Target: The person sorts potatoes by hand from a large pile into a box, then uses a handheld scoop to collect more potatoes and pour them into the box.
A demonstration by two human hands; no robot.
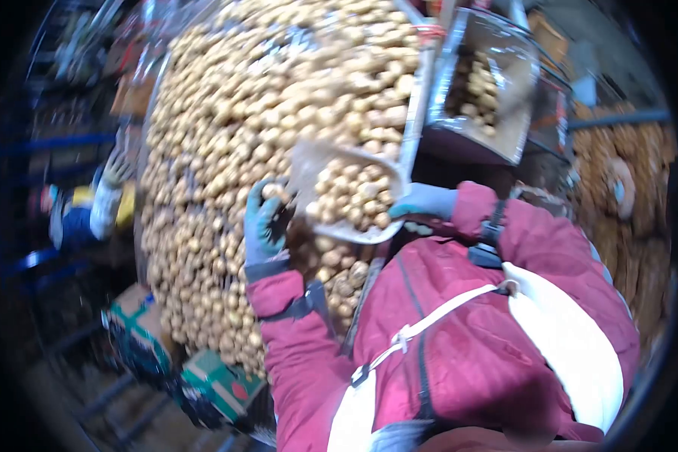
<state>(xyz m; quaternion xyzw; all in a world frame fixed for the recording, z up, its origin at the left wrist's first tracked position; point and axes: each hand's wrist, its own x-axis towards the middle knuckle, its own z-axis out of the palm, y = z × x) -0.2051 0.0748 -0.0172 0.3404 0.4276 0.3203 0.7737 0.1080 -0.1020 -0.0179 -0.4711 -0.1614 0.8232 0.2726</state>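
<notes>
A white shallow tray (pixel 303 177) holds a heap of round tan pieces (pixel 354 196), like walnuts or small potatoes; I cannot make out which. My right hand (pixel 423 202), in a grey-blue glove, is closed on the tray's near right edge. To the left of the tray, my gloved left hand (pixel 266 222) is curled, with a round tan piece (pixel 276 191) between thumb and fingers. Both hands are over a broad bed of the same pieces (pixel 203 248), some of them smeared by motion.
At the upper right stands a plastic-lined box (pixel 516 113) with more tan pieces inside. Green-and-brown cartons (pixel 222 384) sit at the lower left. Across the bed is another person's gloved hand (pixel 117 169). A metal rim (pixel 414 113) edges the bed. Brown sacks or bundles (pixel 618 203) lie far right.
</notes>
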